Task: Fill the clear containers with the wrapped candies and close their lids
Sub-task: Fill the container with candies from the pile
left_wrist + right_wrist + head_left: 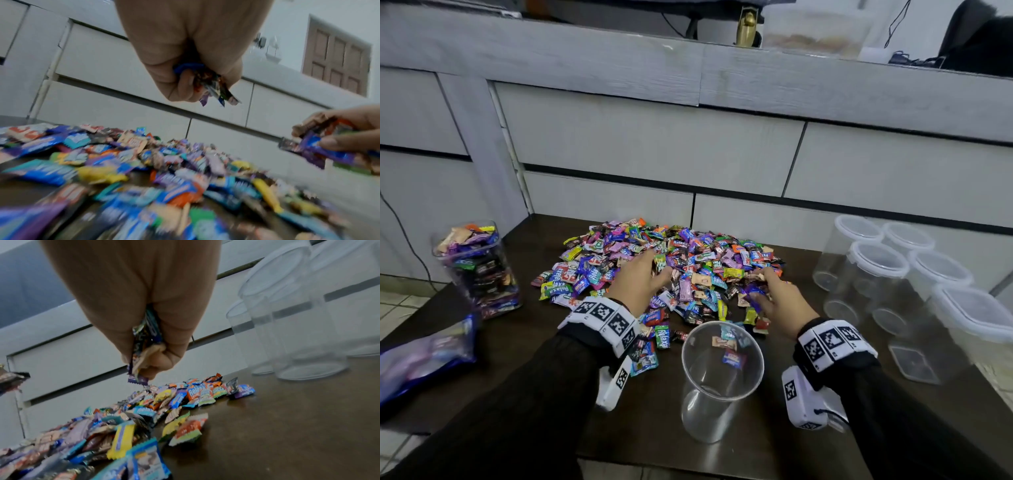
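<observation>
Open tumbler [722, 363] stands near the front edge of the table [825, 445], just this side of the candy pile [664, 270], lid off, only a few pieces inside. Left hand [635, 282] is clenched on a small bunch of candies above the pile; right hand [779, 301] is closed on its own bunch, wrapper tails sticking out between the fingers [156, 366]. Risks, as I judge them: the tumbler is tall, narrow and nearly empty, so a knock from a wrist or a handful dropped off-centre could tip it. Its mouth isn't much wider than a fist, so pieces could spill onto the table or floor. The wrappers look slick and crinkly, so loosely held ones may slide out on the way. Candies are small flat pillow packs with crimped ends, glossy, in mixed colours. Containers are thin clear plastic, smooth-walled. Full jar [479, 267] stands far left, no lid visible. The empty lidded jars [876, 270] cluster at right, mostly round, one squarish. Table is dark and matte. A blue bag [424, 359] lies at the left edge.
</observation>
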Demonstrator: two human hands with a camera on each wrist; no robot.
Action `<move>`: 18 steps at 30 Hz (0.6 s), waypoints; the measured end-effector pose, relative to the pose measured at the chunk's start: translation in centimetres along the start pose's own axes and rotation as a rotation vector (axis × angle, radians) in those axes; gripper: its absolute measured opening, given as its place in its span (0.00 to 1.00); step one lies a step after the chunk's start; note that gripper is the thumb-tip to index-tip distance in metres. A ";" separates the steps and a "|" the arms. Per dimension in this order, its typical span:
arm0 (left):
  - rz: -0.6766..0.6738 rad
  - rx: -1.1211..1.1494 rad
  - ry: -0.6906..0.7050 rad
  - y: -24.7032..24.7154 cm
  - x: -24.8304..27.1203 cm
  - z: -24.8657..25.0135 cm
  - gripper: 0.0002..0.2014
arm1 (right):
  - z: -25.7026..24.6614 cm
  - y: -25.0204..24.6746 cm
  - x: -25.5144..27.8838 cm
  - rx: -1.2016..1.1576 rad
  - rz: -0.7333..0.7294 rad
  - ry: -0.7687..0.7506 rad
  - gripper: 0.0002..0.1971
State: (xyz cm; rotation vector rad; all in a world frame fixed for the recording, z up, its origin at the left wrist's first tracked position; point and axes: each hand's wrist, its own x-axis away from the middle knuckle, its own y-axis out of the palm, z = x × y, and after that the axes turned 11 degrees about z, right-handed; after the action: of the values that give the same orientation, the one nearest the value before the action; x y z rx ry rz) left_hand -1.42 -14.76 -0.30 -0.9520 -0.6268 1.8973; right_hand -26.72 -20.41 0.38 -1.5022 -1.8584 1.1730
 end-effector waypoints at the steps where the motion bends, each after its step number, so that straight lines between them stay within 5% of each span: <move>1: 0.033 0.039 0.010 -0.8 0.1 0.8 0.15 | -0.2 -0.4 0.3 -0.015 0.016 -0.009 0.15; 6: 0.125 0.248 0.128 -4.1 1.9 5.9 0.14 | -1.4 -2.2 1.7 -0.069 0.053 -0.059 0.16; 18: -0.019 0.321 0.366 -3.2 9.6 11.1 0.12 | -2.9 -4.0 4.7 -0.108 0.046 -0.107 0.16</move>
State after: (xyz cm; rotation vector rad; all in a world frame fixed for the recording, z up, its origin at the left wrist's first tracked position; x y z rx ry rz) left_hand -11.82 -5.33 4.91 -1.0388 -0.1096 1.6818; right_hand -27.87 -15.16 4.54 -1.5757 -1.9961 1.2137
